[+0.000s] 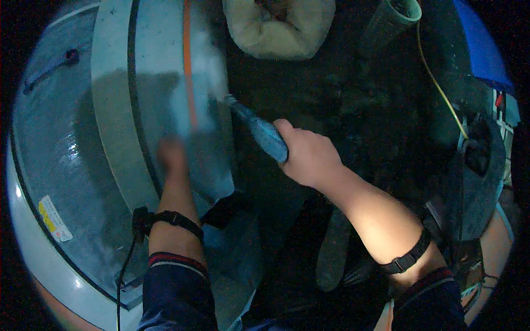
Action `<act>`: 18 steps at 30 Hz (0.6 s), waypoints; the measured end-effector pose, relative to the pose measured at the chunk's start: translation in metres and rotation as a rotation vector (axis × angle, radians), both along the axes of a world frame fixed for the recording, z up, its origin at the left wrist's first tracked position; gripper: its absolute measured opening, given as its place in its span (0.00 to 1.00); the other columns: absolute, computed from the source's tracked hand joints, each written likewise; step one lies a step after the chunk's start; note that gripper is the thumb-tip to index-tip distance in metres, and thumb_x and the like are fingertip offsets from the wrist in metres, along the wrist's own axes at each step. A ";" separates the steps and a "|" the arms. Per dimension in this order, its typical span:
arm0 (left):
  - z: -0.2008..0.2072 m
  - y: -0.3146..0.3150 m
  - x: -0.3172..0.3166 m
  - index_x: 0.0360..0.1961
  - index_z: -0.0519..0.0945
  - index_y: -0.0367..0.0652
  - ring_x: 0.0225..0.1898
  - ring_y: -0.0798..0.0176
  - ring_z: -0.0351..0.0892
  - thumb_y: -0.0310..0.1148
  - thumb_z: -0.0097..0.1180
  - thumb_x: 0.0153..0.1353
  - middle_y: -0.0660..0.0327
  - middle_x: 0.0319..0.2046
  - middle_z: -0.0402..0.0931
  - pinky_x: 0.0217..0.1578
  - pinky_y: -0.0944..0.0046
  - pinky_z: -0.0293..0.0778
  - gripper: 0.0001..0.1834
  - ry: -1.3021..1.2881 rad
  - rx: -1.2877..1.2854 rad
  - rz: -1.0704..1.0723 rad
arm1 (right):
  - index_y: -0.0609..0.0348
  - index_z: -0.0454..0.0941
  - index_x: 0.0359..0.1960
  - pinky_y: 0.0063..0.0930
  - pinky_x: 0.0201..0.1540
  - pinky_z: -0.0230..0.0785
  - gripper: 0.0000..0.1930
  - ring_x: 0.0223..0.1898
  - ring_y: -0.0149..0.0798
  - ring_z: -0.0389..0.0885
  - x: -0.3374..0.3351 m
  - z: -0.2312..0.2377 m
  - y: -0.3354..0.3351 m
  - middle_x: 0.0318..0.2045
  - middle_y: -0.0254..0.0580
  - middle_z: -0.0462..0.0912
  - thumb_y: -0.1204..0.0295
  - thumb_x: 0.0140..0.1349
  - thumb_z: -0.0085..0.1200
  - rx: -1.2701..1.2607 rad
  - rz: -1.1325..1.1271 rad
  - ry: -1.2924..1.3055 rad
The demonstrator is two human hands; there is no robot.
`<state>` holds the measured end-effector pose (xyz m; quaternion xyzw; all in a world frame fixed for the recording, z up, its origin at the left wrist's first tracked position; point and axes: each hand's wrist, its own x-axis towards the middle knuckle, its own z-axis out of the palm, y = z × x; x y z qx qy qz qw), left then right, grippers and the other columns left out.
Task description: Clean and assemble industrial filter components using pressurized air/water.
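My right hand [310,151] is closed around the blue handle of a tool [265,135]. The tool's far end is pale and smeared by motion against the edge of a pale, curved panel [110,105], so its kind does not show. Black and orange stripes run along the panel. My left hand [172,156] reaches over this panel, its fingers blurred. Just beyond it lies a blurred light-blue patch [185,107]; whether my left hand holds it is unclear. Black straps circle both forearms.
A large dark, glossy surface with a sticker [54,218] spreads at the left. At the far side stand an open pale sack [281,38] and a greenish tube [398,16]. A yellow cord [436,77] hangs at the right, near a blue sheet-like thing [486,49].
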<state>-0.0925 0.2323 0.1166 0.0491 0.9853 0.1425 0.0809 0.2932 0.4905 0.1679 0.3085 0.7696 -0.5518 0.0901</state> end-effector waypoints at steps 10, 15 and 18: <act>-0.009 0.008 0.025 0.63 0.70 0.41 0.57 0.47 0.75 0.35 0.51 0.69 0.49 0.55 0.76 0.60 0.47 0.72 0.23 -0.036 -0.130 -0.053 | 0.49 0.67 0.62 0.54 0.46 0.76 0.29 0.46 0.60 0.84 0.008 0.008 0.005 0.41 0.52 0.85 0.71 0.57 0.62 -0.056 0.019 -0.005; 0.013 0.018 0.035 0.59 0.74 0.37 0.54 0.45 0.77 0.38 0.56 0.66 0.48 0.51 0.79 0.59 0.50 0.73 0.23 0.050 -0.254 -0.090 | 0.48 0.68 0.61 0.54 0.46 0.76 0.29 0.46 0.59 0.84 0.008 0.025 -0.014 0.42 0.52 0.85 0.72 0.56 0.62 -0.045 0.022 0.198; 0.020 0.031 0.045 0.56 0.76 0.35 0.52 0.44 0.78 0.40 0.58 0.65 0.47 0.49 0.80 0.58 0.51 0.73 0.24 0.061 -0.287 -0.111 | 0.48 0.68 0.62 0.53 0.46 0.76 0.29 0.46 0.59 0.84 0.007 0.021 -0.011 0.42 0.52 0.85 0.72 0.56 0.61 -0.069 0.055 0.065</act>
